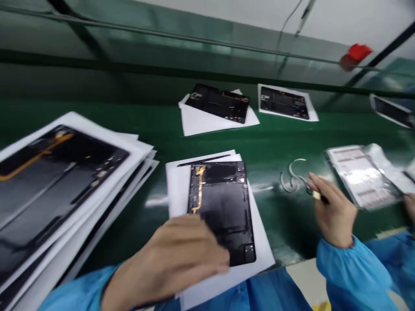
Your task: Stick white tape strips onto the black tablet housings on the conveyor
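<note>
A black tablet housing (227, 203) with an orange flex cable lies on white paper sheets (259, 250) in front of me. My left hand (175, 255) is over its lower left part, fingers curled together and slightly blurred; what lies under them is hidden. To the right, my right hand (333, 209) is closed on a small tool (317, 195) with a pale yellow part and a dark end. Curled grey strips (293, 178) lie just beyond its fingertips, one reaching towards them.
A stack of tablet housings between paper sheets (81, 172) stands at left. More housings (218, 103) (284, 103) lie on paper at the back. A clear-wrapped pack (363, 175) sits at right, near another person's hand (410, 205). A bar (162, 34) crosses above the green bench.
</note>
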Action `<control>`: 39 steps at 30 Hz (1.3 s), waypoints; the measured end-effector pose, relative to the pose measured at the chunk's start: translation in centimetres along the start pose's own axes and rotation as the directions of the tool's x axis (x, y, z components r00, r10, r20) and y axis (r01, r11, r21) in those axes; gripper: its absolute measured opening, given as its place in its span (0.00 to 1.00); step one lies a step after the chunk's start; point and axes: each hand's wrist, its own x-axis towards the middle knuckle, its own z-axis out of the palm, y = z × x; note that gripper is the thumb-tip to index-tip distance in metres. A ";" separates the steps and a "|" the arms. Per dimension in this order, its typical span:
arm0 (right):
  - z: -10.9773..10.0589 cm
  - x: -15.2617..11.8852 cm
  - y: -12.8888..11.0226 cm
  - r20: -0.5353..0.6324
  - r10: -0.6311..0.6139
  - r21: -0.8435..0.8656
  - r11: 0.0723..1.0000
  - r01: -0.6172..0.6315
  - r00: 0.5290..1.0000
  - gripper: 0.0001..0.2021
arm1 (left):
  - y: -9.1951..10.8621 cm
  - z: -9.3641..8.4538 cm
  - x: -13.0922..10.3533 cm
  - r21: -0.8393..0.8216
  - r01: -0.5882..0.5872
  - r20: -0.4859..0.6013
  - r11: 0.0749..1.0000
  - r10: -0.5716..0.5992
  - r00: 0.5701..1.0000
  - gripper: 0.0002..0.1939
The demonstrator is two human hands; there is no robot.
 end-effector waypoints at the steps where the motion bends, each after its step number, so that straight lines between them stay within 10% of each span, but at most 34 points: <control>1: 0.0 0.5 -1.6 0.005 -0.014 0.113 0.994 0.013 1.000 0.11 | -0.5 -0.3 0.9 -0.008 0.026 -0.004 1.000 -0.026 1.000 0.01; 5: 1.0 2.5 -8.6 0.459 -0.299 0.590 0.807 -0.036 0.837 0.08 | -3.1 -0.2 3.0 -0.041 0.111 -0.101 0.993 -0.115 0.988 0.03; 10: 3.8 4.1 -11.5 0.594 -0.400 0.700 0.684 -0.204 0.698 0.05 | -5.0 0.6 3.4 -0.127 0.183 -0.151 0.975 -0.201 0.968 0.06; 15: 5.8 4.0 -10.3 0.591 -0.336 0.698 0.669 -0.256 0.733 0.01 | -3.4 2.8 -0.9 0.106 0.362 -0.304 0.926 -0.316 0.899 0.20; 18: 6.7 3.7 -10.1 0.609 -0.272 0.664 0.688 -0.291 0.745 0.04 | -1.5 5.2 -5.4 0.433 0.214 -0.087 0.876 -0.196 0.977 0.21; 22: 7.8 3.5 -10.2 0.624 -0.254 0.645 0.702 -0.303 0.739 0.04 | -0.3 7.2 -8.9 0.641 0.111 0.107 0.760 -0.232 0.967 0.26; 39: 9.8 2.3 -9.5 0.514 -0.374 0.629 0.776 -0.043 0.772 0.13 | -1.0 8.4 -9.5 0.663 0.097 0.118 0.742 -0.232 0.965 0.21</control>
